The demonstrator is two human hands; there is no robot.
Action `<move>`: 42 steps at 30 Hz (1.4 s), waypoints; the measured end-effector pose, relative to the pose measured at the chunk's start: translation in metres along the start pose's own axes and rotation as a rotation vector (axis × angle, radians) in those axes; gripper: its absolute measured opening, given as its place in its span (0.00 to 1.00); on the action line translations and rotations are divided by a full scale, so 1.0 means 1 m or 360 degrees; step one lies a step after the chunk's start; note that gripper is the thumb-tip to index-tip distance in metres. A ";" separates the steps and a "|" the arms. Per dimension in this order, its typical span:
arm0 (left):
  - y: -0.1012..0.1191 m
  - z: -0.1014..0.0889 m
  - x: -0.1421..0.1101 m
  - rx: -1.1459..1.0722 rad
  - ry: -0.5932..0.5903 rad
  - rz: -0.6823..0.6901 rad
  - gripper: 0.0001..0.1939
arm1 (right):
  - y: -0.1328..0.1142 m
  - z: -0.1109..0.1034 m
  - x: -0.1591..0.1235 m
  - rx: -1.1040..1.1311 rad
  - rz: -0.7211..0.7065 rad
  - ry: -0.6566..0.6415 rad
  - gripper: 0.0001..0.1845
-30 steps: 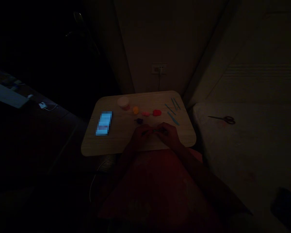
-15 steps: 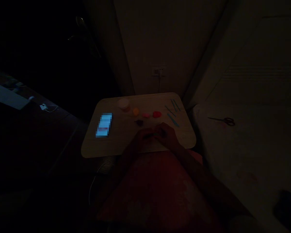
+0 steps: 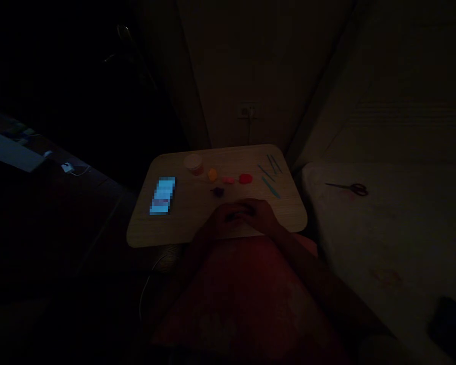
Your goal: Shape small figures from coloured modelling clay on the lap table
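Note:
In dim light, my left hand [image 3: 224, 214] and my right hand [image 3: 261, 213] meet over the front edge of a small wooden table [image 3: 182, 223]. Their fingers are curled and touch. Whatever lies between them is too dark to make out. Just beyond sit a dark purple lump [image 3: 218, 192], a pink lump [image 3: 228, 180], a red lump [image 3: 245, 179] and an orange lump [image 3: 212, 175], which look like modelling clay. Several thin blue-green tools, among them a broader knife-shaped one [image 3: 271, 187], lie to the right of the lumps.
A lidded tub [image 3: 193, 165] stands at the back left of the table. A lit phone [image 3: 162, 195] lies on the left side. Scissors [image 3: 349, 188] rest on a pale surface to the right. Behind the table, a wall socket [image 3: 249, 110] holds a plug and cord.
My right hand has flattened and lowered slightly, its fingers now reaching over towards my left hand. Both hands have drawn closer together. The things on the table have stayed put.

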State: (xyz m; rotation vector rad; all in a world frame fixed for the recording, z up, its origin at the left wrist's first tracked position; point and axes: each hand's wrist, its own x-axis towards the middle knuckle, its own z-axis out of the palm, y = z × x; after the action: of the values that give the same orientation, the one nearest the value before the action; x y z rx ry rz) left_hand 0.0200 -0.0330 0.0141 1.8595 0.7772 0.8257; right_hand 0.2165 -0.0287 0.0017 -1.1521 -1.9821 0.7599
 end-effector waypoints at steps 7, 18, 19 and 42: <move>-0.002 -0.002 -0.003 0.0011 0.0198 -0.0069 0.19 | 0.006 -0.002 0.000 0.0249 0.0113 0.0048 0.10; -0.001 -0.005 -0.001 0.0115 0.0476 -0.0196 0.21 | 0.005 -0.003 0.002 0.0305 0.0117 0.0189 0.19; -0.001 -0.005 -0.001 0.0106 0.0467 -0.0221 0.19 | 0.004 -0.002 0.001 0.0255 0.0085 0.0182 0.18; 0.004 -0.003 0.000 0.0124 0.0554 -0.0225 0.08 | 0.003 0.000 -0.001 0.0494 -0.0022 -0.0060 0.14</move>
State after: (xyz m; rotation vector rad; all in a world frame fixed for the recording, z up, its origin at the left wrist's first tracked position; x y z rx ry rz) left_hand 0.0180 -0.0329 0.0185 1.7253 1.1583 1.0544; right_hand 0.2183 -0.0283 -0.0003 -0.9448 -1.8201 1.0463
